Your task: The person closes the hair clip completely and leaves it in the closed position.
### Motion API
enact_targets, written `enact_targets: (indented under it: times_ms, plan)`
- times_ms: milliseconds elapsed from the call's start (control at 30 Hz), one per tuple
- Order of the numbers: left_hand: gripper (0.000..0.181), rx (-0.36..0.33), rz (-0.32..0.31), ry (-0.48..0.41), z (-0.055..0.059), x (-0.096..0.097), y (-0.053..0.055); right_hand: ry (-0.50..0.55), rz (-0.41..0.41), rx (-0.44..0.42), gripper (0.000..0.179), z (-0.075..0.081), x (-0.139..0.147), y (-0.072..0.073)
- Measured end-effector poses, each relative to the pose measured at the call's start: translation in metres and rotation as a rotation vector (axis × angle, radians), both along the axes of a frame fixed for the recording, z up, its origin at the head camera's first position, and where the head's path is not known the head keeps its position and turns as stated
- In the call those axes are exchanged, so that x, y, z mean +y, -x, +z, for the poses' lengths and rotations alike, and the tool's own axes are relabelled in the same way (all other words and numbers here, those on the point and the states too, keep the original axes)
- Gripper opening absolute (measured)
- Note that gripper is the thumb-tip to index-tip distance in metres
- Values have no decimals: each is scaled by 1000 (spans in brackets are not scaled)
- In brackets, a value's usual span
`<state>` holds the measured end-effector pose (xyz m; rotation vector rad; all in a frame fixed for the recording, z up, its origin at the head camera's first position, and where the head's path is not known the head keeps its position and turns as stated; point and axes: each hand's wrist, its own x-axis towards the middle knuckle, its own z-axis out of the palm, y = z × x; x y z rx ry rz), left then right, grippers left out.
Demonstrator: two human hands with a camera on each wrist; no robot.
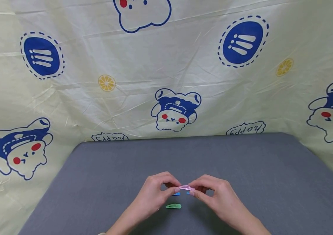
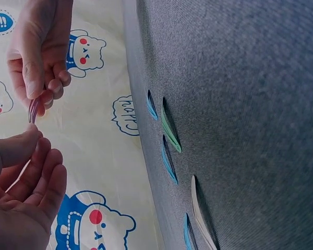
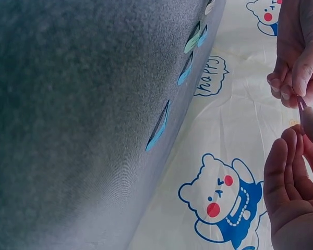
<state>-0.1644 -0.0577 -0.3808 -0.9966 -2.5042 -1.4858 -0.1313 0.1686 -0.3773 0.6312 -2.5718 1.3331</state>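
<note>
A pink snap hair clip point(image 1: 186, 187) is held up above the table between both hands. My left hand point(image 1: 157, 192) pinches one end of it between thumb and fingertips. The other end is pinched by my right hand point(image 1: 217, 195). In the left wrist view the clip point(image 2: 33, 110) looks thin, seen nearly edge-on. Beneath the hands, a green hair clip point(image 1: 173, 206) lies on the table, with a blue clip point(image 1: 176, 194) partly hidden behind the left fingers. Another blue clip point(image 1: 188, 193) shows only in part near the right thumb.
The grey table point(image 1: 110, 166) bears several clips. A whitish clip point(image 2: 202, 213) lies beside a blue clip point(image 2: 188, 232) at the bottom of the left wrist view. Behind the table hangs a cream cloth point(image 1: 137, 107) printed with cartoon bears.
</note>
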Motion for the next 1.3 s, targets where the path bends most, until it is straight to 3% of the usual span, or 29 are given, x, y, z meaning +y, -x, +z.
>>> enact_targets:
  times_ms: [267,600,900,1300]
  plan:
    - [9,-28,-24,12,-1,4,1,15,67,96,14,-3,8,1]
    - [5,-27,-87,79,-5,10,6,-51,120,12,11,-7,20,8]
    - [6,-203,-125,63,-12,16,15,-103,154,-51,12,-12,27,13]
    - [6,-255,-84,98,-21,32,13,-154,182,-50,13,-21,38,18]
